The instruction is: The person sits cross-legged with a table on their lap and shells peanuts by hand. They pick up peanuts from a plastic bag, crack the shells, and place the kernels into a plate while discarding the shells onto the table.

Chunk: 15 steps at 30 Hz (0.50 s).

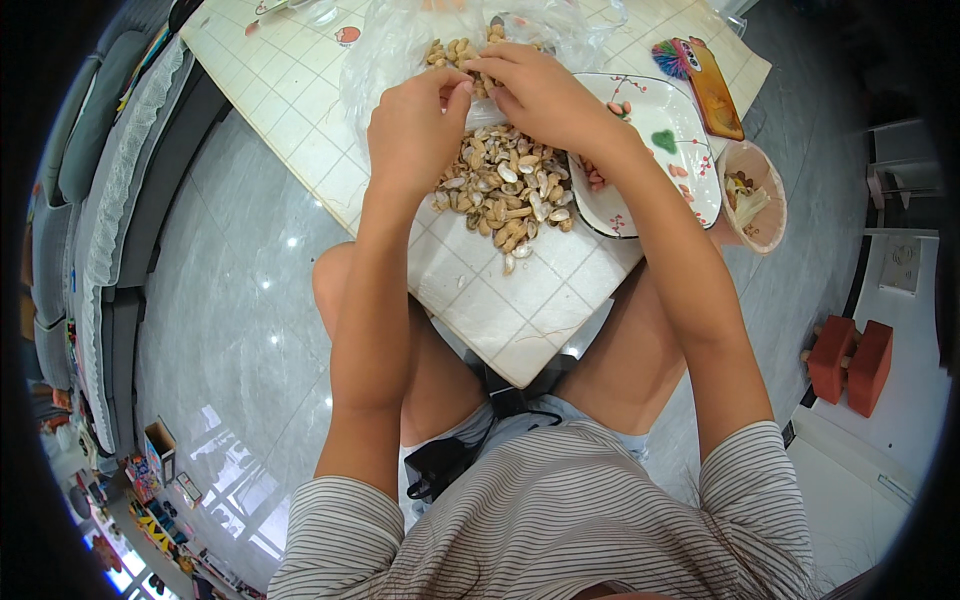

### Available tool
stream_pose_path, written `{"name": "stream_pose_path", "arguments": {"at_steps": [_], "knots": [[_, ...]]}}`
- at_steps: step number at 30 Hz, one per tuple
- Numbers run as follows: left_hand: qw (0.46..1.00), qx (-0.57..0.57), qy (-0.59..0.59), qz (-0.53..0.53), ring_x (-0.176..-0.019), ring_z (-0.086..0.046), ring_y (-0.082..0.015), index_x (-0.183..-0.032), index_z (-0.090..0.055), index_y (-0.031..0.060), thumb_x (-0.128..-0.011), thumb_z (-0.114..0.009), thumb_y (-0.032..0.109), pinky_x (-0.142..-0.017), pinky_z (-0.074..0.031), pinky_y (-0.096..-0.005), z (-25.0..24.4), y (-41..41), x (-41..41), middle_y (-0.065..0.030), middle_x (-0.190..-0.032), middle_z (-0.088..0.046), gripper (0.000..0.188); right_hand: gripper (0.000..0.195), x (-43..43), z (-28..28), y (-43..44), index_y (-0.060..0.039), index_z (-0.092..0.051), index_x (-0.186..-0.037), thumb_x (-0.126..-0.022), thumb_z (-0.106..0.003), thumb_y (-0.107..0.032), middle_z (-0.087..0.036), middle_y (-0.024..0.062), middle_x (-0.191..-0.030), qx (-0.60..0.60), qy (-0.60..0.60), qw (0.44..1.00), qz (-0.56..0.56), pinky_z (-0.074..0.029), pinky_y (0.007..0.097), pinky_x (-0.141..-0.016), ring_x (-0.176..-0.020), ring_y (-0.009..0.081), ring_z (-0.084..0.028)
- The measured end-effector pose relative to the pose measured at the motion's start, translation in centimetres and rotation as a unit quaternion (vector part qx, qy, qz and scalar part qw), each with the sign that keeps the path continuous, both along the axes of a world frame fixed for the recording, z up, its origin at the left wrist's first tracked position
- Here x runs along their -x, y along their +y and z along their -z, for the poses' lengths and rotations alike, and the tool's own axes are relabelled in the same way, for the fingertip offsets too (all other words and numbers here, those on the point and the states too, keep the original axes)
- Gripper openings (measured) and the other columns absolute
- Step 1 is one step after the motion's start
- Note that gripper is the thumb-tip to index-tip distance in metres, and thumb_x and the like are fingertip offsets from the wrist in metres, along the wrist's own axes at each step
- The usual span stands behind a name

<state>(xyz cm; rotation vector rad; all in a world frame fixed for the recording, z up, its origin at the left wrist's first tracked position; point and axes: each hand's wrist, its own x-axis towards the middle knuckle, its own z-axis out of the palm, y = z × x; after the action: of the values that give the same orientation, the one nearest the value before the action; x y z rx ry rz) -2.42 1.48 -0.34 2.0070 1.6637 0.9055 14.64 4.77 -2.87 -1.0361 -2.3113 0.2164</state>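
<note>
My left hand (416,131) and my right hand (544,94) meet over a clear plastic bag (390,82) on the table. Their thumbs and fingers come close together; whether a peanut is pinched there is too small to tell. Unshelled peanuts (450,52) lie in the bag, partly behind my fingers. Nearer to me spreads a heap of peanut shells (506,191). To its right, partly under my right forearm, sits a white square plate (649,112) with red berry and green leaf decoration. Pink shelled peanuts (596,180) lie on it in small groups.
The tiled-pattern table (517,315) points a corner between my knees. A phone in an amber case (716,94) with a colourful pompom (670,58) lies beyond the plate. A pink waste bin (754,199) stands beside the table. A grey sofa (127,217) is at left.
</note>
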Motion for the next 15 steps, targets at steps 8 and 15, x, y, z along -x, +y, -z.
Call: {"name": "stream_pose_path", "arguments": {"at_steps": [8, 15], "knots": [[0.997, -0.011, -0.077, 0.023, -0.081, -0.068, -0.0166, -0.099, -0.071, 0.0018, -0.088, -0.064, 0.021, -0.073, -0.051, -0.0288, -0.2, 0.1, 0.1, -0.0099, -0.086, -0.072, 0.023, 0.025, -0.8, -3.0, -2.9, -0.0029, -0.062, -0.107, -0.084, -0.063, -0.011, -0.065, 0.0098, -0.099, 0.099, 0.153, 0.983, 0.016, -0.052, 0.0323, -0.080, -0.089, 0.0218, -0.064], [0.964, 0.071, -0.232, 0.106, -0.086, -0.064, -0.0118, -0.102, -0.068, -0.0006, -0.088, -0.066, 0.020, -0.076, -0.048, -0.0252, -0.5, 0.0, -0.3, -0.0054, -0.091, -0.070, 0.026, 0.015, -1.1, -3.8, -3.9, -0.0031, -0.062, -0.090, -0.082, -0.068, -0.014, -0.067, 0.0041, -0.082, 0.182, 0.288, 0.940, 0.032, -0.053, 0.0265, -0.071, -0.075, 0.0128, -0.065]]}}
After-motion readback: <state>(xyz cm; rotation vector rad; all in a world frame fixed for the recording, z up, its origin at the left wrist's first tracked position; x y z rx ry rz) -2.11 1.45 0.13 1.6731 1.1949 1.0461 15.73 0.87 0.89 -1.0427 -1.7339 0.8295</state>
